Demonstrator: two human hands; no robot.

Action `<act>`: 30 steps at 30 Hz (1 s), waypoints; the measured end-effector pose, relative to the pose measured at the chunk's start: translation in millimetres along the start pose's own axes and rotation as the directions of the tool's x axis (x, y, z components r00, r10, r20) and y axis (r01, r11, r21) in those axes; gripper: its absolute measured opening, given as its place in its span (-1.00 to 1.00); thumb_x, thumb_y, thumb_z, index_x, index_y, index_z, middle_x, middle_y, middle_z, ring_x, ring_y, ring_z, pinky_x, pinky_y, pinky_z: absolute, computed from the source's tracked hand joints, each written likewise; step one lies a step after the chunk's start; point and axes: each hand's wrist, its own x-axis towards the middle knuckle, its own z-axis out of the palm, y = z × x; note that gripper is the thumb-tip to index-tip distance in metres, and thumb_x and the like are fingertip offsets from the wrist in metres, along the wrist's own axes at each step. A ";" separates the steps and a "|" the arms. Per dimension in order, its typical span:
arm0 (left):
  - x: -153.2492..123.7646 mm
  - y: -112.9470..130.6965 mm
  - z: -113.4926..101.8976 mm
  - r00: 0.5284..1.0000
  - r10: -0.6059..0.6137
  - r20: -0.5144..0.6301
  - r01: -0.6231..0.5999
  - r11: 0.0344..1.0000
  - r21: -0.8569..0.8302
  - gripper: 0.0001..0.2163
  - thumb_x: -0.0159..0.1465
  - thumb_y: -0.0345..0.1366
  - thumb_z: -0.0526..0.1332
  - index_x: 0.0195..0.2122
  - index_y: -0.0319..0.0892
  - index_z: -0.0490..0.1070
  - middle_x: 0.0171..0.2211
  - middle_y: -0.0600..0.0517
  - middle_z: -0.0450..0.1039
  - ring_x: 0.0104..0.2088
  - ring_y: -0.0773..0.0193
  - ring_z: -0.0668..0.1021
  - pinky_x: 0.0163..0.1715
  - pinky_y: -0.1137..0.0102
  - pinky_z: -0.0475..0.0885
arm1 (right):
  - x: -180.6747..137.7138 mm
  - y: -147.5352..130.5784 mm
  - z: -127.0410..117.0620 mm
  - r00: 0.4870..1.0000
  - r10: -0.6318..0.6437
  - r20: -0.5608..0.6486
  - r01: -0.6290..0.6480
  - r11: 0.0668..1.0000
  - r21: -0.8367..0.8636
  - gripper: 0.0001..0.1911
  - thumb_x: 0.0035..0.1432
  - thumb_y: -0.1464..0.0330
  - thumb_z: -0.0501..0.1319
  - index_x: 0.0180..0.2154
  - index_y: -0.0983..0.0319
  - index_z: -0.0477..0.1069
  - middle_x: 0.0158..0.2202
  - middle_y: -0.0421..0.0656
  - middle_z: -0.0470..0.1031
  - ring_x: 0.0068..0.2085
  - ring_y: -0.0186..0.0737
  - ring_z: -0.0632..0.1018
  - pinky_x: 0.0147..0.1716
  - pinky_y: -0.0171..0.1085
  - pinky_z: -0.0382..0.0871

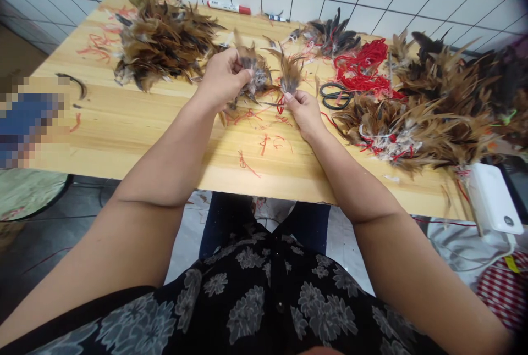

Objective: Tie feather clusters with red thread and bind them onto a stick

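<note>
Feather tuft point(291, 70) sits in the right hand point(306, 113), quill ends pinched between thumb and finger; long axis runs roughly 12 to 6 o'clock, plumes spreading toward 12. Right grip closed on it, just above the tabletop point(185, 140). Left hand point(220, 79) lies at 10 o'clock from the right grip, thumb and forefinger brought together over a small feather pile point(259, 83); cannot tell whether a feather is between them. Tuft is nearer the right hand, the pile nearer the left.

Count: one tuft in hand; one small pile; one large brown heap point(165, 42), at 10 o'clock from the left grip. From the right grip: one dark heap point(332, 36) at 1, one red string tangle point(363, 66) at 2, one pair of scissors point(336, 96) at 3, one broad heap point(437, 107) beyond it. One red-capped marker point(229, 7) by the wall. Single feathers too many to count.
</note>
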 end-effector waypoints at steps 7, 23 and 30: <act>-2.8 -2.5 12.7 0.965 -0.042 0.258 0.110 0.961 -0.255 -0.77 0.34 -0.59 0.42 -0.36 -0.14 0.53 -0.45 0.06 0.46 -0.46 0.28 0.42 -0.25 0.23 0.46 | -5.4 -9.2 2.7 1.000 0.023 0.016 -0.024 0.999 0.023 -0.52 0.31 0.02 0.59 -0.37 0.21 0.51 -0.36 -0.23 0.49 -0.26 -0.30 0.47 -0.15 -0.28 0.36; -5.7 -22.5 44.8 0.958 -0.001 0.286 0.106 0.931 -0.350 -0.73 0.23 -0.60 0.54 -0.40 -0.17 0.50 -0.51 0.08 0.44 -0.52 0.31 0.44 -0.46 0.42 0.35 | -0.7 -0.6 3.6 0.992 0.007 0.125 -0.016 0.997 0.071 -0.51 0.22 0.09 0.67 -0.42 0.22 0.50 -0.43 -0.28 0.52 -0.35 -0.38 0.43 -0.26 -0.34 0.36; -5.4 -28.4 49.5 0.973 0.012 0.232 0.088 0.905 -0.417 -0.67 0.23 -0.61 0.59 -0.34 -0.15 0.48 -0.47 0.11 0.47 -0.45 0.28 0.53 -0.38 0.41 0.41 | -2.3 -2.8 3.4 0.989 -0.007 0.150 -0.005 0.997 0.079 -0.38 0.10 -0.08 0.70 -0.41 0.21 0.47 -0.41 -0.27 0.52 -0.32 -0.36 0.46 -0.22 -0.32 0.43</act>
